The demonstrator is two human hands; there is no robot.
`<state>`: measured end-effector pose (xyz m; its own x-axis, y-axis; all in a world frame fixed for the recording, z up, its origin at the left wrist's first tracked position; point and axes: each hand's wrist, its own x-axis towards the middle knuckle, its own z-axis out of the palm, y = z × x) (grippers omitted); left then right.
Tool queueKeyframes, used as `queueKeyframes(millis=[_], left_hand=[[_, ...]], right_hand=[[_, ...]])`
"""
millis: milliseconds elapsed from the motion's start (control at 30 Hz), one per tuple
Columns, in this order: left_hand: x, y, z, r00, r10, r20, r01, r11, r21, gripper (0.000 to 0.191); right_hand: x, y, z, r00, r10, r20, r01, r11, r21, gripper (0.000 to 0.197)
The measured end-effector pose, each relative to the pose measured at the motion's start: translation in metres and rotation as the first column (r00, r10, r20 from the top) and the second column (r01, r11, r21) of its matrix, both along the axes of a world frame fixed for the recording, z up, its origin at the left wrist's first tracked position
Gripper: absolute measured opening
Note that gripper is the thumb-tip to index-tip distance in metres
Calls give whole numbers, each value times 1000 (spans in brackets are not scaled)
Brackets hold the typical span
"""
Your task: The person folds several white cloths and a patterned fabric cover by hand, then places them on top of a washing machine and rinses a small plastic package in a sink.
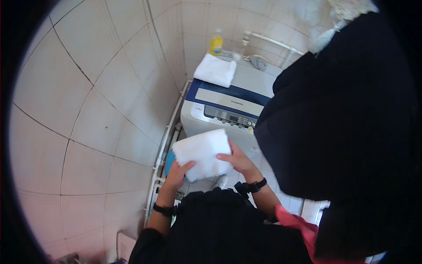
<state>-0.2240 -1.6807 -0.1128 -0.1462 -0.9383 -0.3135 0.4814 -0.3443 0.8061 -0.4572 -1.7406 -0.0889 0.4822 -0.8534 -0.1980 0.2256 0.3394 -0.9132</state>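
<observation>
A folded white towel (pixel 202 150) is held up between my two hands, in front of a top-loading washing machine. My left hand (pixel 177 174) grips its lower left edge, thumb on top. On the right side, my right hand (pixel 240 159) pinches the cloth with the thumb across its upper face. The fingers beneath the towel are hidden. Farther off, another folded white towel (pixel 216 70) lies on the lid of the Panasonic washing machine (pixel 227 99), at its left side.
A bottle of yellow liquid (pixel 216 43) and a grey cloth (pixel 258 62) are at the machine's back. White pipes (pixel 161 151) run along the tiled wall (pixel 108 115) at left. A large dark cloth (pixel 333 109) hangs close on the right. A blue object (pixel 169 161) is partly hidden below the towel.
</observation>
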Motion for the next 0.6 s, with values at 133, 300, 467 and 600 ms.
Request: queueKeyframes(millis=[133, 300, 467, 600], left_hand=[[-25, -58, 12, 986, -66, 154, 78, 994, -74, 42], [-37, -105, 28, 979, -138, 150, 158, 979, -130, 46], [-20, -160, 24, 972, -168, 164, 192, 971, -144, 50], [1, -233, 14, 898, -229, 377, 314, 932, -181, 47]], right_hand=[[-37, -47, -13, 958, -142, -249, 135, 990, -46, 65], [-60, -88, -23, 969, -106, -224, 139, 981, 138, 45], [-57, -127, -14, 985, -144, -96, 143, 990, -18, 35], [-67, -189, -3, 946, -146, -289, 72, 965, -253, 35]])
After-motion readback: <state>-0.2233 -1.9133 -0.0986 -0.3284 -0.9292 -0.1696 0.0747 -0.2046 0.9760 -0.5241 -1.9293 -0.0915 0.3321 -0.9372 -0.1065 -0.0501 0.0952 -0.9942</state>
